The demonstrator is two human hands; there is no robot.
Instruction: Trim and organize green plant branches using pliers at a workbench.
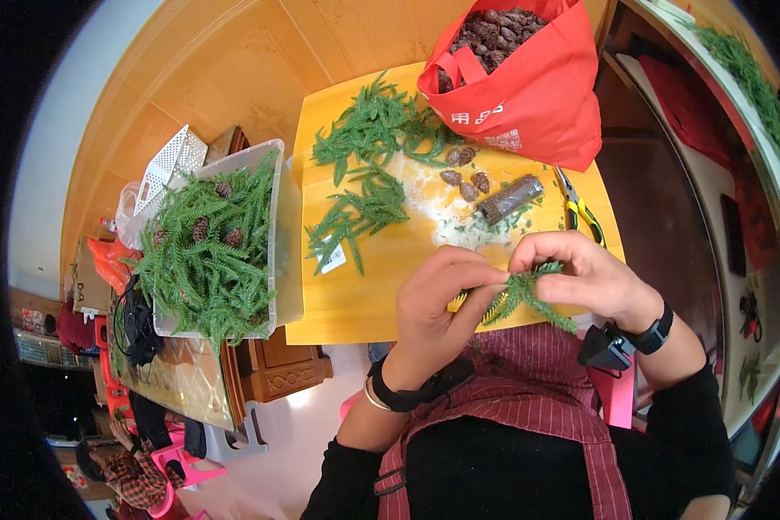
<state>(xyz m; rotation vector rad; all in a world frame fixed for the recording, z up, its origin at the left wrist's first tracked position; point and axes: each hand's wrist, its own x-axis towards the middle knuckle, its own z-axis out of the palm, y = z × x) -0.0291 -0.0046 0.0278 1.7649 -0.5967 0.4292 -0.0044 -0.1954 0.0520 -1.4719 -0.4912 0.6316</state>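
Left hand (438,299), right hand (581,276), both pinching green sprig (522,293)

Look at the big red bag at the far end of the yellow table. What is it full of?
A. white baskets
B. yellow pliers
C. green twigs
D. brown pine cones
D. The red bag stands open at the top and is heaped with brown pine cones; the green sprigs lie loose on the yellow table beside it, and both hands hold one more sprig.
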